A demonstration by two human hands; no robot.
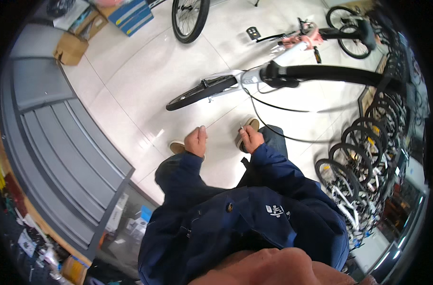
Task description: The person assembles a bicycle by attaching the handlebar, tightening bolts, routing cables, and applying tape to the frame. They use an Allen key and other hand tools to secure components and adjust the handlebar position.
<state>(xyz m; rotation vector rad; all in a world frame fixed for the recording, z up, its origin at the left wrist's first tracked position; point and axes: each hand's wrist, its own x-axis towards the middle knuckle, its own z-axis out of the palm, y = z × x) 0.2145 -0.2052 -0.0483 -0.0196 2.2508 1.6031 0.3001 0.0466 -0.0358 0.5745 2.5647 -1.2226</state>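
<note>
My left hand [196,141] is closed with the thumb pointing up, above my left shoe; whatever lies inside the fingers, if anything, is hidden. In a pinch of thumb and finger, my right hand [252,139] holds a small thin metal piece [241,126], too small to name. Both hands are apart, in front of my body, and touch nothing else. Closest beyond them stands a white bicycle [255,76] with a black handlebar [340,72], loose black cables [283,109] and its front wheel [197,94] turned left.
Along the left runs a grey slatted bench [66,156]. Cardboard boxes [71,49] and blue boxes [132,18] lie at the far left. Another bicycle wheel [190,19] stands at the back. A row of parked bicycles [352,161] lines the right side of the tiled floor [131,90].
</note>
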